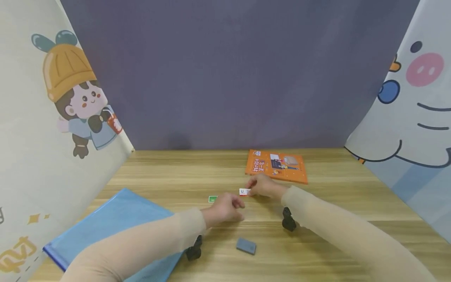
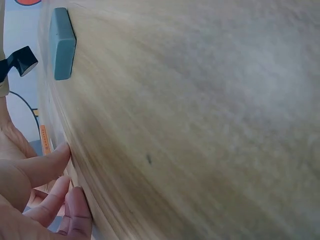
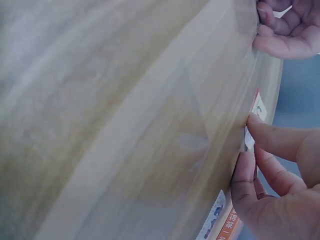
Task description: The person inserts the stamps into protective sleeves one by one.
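Observation:
My right hand pinches a small white card with a red edge and a letter that looks like "U". In the right wrist view, the card stands tilted up from the tabletop, between thumb and fingers. To the left and nearer, my left hand has its fingers loosely bent with nothing visible between them. Its fingertips are at the tabletop, apart from the white card. A small green card with a white border lies just beyond the left hand, partly hidden by it.
An orange illustrated booklet lies behind the right hand. A small blue-grey rectangular block lies nearer on the wooden table. At left is a large blue folder, partly under the left sleeve. Printed side panels and a dark back panel enclose the table.

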The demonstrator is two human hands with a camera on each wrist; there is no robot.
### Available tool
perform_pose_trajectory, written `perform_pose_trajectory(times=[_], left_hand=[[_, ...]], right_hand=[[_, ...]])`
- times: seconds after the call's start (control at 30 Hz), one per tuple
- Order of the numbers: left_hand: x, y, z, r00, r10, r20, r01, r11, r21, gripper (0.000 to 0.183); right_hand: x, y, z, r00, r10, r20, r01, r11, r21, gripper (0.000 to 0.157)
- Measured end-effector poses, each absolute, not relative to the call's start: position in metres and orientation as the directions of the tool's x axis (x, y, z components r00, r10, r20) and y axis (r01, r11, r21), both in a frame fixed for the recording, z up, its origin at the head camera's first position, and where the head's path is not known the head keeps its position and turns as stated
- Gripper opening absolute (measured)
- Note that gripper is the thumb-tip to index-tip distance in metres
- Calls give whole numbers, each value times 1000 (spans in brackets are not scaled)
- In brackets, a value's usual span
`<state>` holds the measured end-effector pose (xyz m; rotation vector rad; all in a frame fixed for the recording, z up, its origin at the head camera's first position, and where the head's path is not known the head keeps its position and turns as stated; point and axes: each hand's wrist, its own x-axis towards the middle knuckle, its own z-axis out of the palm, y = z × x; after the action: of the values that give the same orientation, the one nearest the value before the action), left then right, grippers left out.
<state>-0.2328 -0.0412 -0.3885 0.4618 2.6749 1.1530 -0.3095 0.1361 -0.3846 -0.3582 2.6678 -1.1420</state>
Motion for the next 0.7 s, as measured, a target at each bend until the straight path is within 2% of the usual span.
perform_pose_trajectory(times=[0.4,0.7], left_hand=[[-233,-40,-386,-913,407,-33,253,627,737,20],[-238,-41,-385,-867,482,-125,231,613,756,12]], right_hand=[[-315,138,-392,-947,-301,-114,-93,595,-798,18],[-316,141,-391,-943,-288,-170,-16,547,-837,12]])
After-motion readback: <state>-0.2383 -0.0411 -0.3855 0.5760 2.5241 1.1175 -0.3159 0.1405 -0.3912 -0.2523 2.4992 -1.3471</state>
